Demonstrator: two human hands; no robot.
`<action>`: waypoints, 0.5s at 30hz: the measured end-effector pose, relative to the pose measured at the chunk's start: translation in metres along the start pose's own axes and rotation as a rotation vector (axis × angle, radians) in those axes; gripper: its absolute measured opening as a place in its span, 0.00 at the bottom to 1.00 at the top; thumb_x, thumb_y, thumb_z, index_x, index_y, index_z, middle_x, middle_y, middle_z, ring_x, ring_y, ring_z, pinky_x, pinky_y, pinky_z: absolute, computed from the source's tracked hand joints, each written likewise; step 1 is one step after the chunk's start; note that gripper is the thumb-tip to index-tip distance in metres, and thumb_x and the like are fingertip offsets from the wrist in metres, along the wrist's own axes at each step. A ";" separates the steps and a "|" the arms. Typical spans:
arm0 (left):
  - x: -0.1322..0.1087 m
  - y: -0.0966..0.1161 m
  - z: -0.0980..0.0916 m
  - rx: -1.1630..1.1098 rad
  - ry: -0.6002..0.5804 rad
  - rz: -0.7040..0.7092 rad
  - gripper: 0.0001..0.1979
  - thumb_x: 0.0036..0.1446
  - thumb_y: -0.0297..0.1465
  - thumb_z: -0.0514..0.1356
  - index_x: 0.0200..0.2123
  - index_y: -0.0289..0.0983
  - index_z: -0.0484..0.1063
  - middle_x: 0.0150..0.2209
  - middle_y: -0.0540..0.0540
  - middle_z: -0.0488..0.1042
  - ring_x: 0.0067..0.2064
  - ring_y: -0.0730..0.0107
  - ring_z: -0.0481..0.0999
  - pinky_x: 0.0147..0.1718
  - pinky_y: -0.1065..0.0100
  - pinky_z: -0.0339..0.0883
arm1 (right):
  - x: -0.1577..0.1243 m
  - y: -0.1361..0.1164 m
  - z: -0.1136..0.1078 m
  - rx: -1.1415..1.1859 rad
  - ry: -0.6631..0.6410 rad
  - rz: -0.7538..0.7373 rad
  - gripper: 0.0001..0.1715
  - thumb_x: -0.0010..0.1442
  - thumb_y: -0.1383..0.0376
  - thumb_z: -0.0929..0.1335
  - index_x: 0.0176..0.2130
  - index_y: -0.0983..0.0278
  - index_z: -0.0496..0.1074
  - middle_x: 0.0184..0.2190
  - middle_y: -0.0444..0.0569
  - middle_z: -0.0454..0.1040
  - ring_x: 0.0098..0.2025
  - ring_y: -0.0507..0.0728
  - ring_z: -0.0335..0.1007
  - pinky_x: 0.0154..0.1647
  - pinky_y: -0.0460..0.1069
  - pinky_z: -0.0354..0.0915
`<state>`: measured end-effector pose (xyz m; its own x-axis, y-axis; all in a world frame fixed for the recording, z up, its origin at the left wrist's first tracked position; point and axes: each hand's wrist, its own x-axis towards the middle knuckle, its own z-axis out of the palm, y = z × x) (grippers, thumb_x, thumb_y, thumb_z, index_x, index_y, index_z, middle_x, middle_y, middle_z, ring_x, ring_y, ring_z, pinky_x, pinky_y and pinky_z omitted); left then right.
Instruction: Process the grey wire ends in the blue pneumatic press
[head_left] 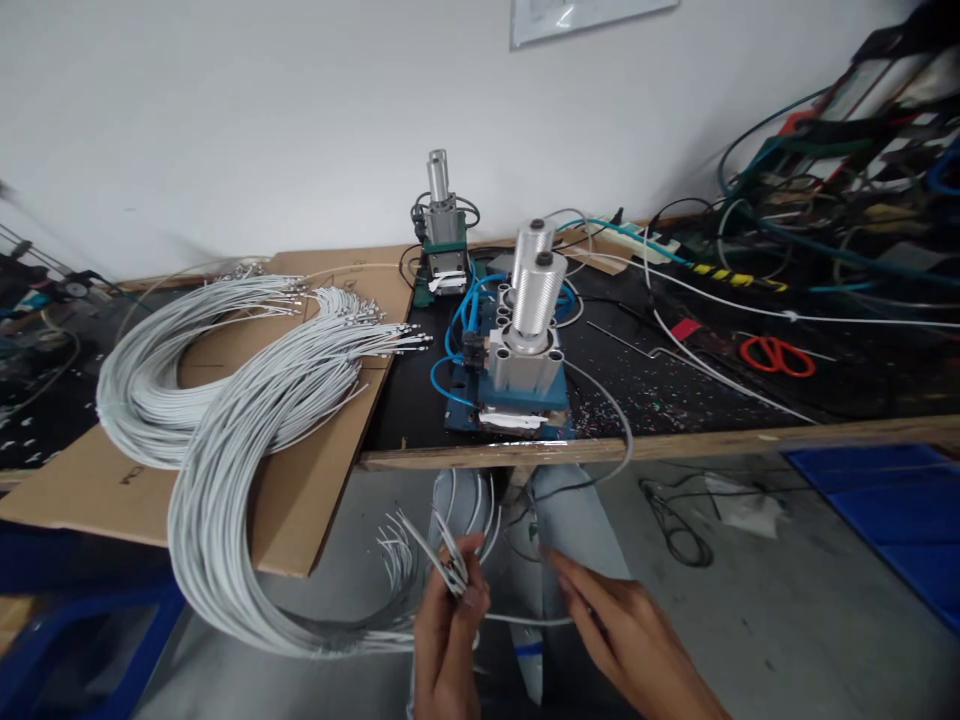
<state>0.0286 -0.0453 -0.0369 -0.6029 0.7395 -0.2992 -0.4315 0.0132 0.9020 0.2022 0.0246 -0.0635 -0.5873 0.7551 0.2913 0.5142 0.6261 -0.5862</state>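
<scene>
My left hand (452,625), low in the centre, is closed around several thin grey-white cables (439,555) whose ends stick up above the fingers. To its right is my right hand (611,615), with thumb and forefinger close together; a pale cable passes from the left hand towards its fingers, and whether they grip it cannot be made out. A large bundle of grey-white cables (217,500) curves from the cardboard down towards my left hand. Just above the hands, at the table's front edge, stands a metal pneumatic device (525,360) on a blue base.
Cardboard (315,490) lies under the bundles on the table's left. A second metal device (444,230) stands behind. Orange-handled scissors (776,355), loose wires and a white cable lie to the right. The wooden table edge (712,442) runs above my hands. A blue stool (135,640) is lower left.
</scene>
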 end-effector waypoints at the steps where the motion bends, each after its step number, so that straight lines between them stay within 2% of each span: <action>1: 0.000 -0.001 -0.001 0.002 -0.004 -0.006 0.21 0.50 0.47 0.74 0.44 0.42 0.86 0.40 0.45 0.82 0.44 0.61 0.77 0.44 0.70 0.68 | 0.001 -0.002 -0.001 -0.029 0.038 0.010 0.23 0.72 0.70 0.59 0.61 0.62 0.71 0.34 0.49 0.85 0.30 0.56 0.85 0.31 0.47 0.77; 3: 0.000 -0.003 -0.004 0.022 -0.050 -0.017 0.19 0.52 0.45 0.74 0.44 0.43 0.86 0.37 0.46 0.82 0.38 0.67 0.77 0.41 0.73 0.69 | 0.008 -0.010 -0.005 -0.117 0.144 0.032 0.20 0.73 0.66 0.60 0.59 0.63 0.72 0.38 0.52 0.84 0.34 0.59 0.85 0.33 0.49 0.77; 5: 0.003 -0.003 -0.007 0.062 -0.148 -0.015 0.16 0.53 0.45 0.73 0.41 0.43 0.87 0.29 0.49 0.80 0.29 0.72 0.73 0.33 0.75 0.68 | 0.016 -0.024 -0.011 -0.191 0.263 0.064 0.18 0.73 0.64 0.61 0.56 0.63 0.74 0.42 0.56 0.82 0.39 0.62 0.84 0.36 0.51 0.77; 7: 0.006 -0.001 -0.009 0.097 -0.235 0.002 0.15 0.53 0.45 0.73 0.38 0.42 0.87 0.25 0.50 0.78 0.26 0.72 0.72 0.31 0.73 0.67 | 0.025 -0.041 -0.017 -0.125 0.313 0.084 0.15 0.73 0.63 0.62 0.52 0.61 0.76 0.44 0.55 0.80 0.42 0.62 0.83 0.38 0.51 0.76; 10: 0.009 0.001 -0.009 0.133 -0.273 0.041 0.13 0.52 0.44 0.73 0.37 0.42 0.88 0.29 0.47 0.80 0.33 0.64 0.78 0.38 0.69 0.71 | 0.036 -0.064 -0.019 0.195 0.172 0.098 0.10 0.71 0.66 0.65 0.45 0.58 0.76 0.37 0.47 0.78 0.32 0.54 0.78 0.33 0.45 0.72; 12: 0.010 0.002 -0.007 0.161 -0.284 0.067 0.12 0.53 0.43 0.73 0.36 0.42 0.88 0.31 0.47 0.80 0.35 0.63 0.77 0.40 0.67 0.71 | 0.042 -0.072 -0.015 0.342 0.093 0.134 0.08 0.69 0.68 0.66 0.41 0.59 0.76 0.33 0.44 0.75 0.26 0.51 0.71 0.28 0.44 0.68; 15: 0.010 0.002 -0.003 0.197 -0.296 0.104 0.11 0.55 0.42 0.72 0.34 0.41 0.88 0.28 0.49 0.77 0.33 0.64 0.75 0.37 0.69 0.70 | 0.050 -0.072 -0.007 0.433 0.104 0.190 0.09 0.68 0.68 0.67 0.36 0.61 0.76 0.31 0.43 0.72 0.27 0.51 0.69 0.29 0.44 0.64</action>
<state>0.0199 -0.0405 -0.0392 -0.4044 0.9059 -0.1259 -0.2236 0.0356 0.9740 0.1400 0.0188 -0.0011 -0.4314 0.8775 0.2095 0.2862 0.3534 -0.8906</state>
